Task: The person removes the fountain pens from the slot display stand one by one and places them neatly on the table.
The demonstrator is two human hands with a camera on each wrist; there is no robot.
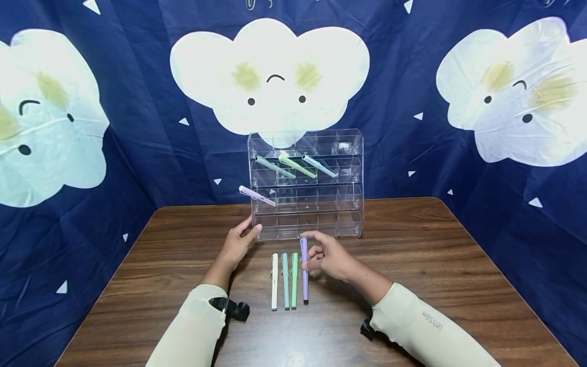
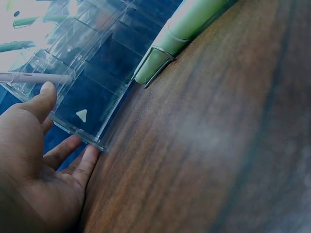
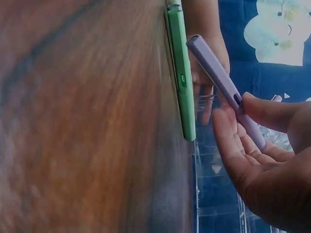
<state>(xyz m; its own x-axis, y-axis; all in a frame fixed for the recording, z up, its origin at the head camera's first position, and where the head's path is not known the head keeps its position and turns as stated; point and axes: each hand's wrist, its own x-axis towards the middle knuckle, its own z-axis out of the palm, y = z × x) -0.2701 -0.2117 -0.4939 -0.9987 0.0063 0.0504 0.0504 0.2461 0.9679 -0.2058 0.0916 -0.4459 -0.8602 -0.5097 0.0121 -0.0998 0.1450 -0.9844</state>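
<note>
My right hand pinches a purple capped pen between thumb and fingers; in the right wrist view the pen slants, its far end raised beside the green pen. A cream pen, a teal pen and a green pen lie side by side to its left on the table. My left hand holds the lower left corner of a clear tiered rack, thumb in front and fingers at its side. In the left wrist view, the fingertips are at the rack's bottom edge.
A lilac pen leans in the rack's second tier from below, at the left. Higher up, a grey-green pen, a lime pen and a light blue pen slant in one row. Blue cloud-printed cloth hangs behind the wooden table.
</note>
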